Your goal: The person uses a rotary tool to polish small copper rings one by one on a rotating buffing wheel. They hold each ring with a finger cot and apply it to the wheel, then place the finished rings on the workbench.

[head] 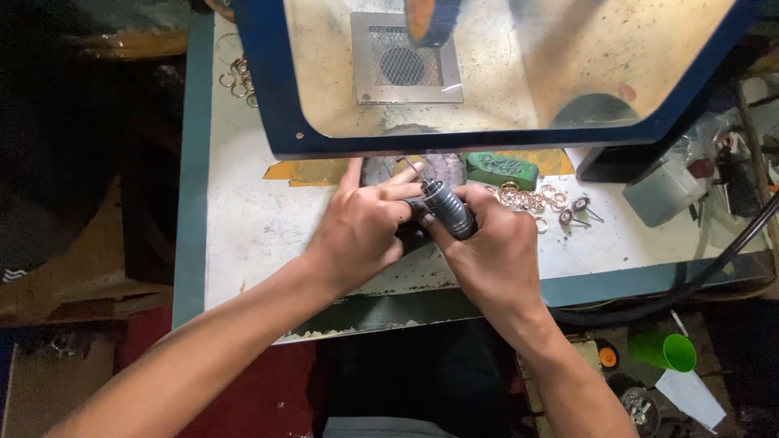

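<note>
We see the metal rotary handpiece (447, 208) lying between both hands, the right hand (491, 247) grasping its barrel and the left hand (363, 231) closed against its tip.

A green block (501, 169) lies on the white bench (260, 227), just under the blue-framed shield (276, 122). Right of the block sit small rings (526, 198) and mounted wheels (579, 206). More rings (238, 79) lie far left of it; a green cup (667, 351) lies well below it.
</note>
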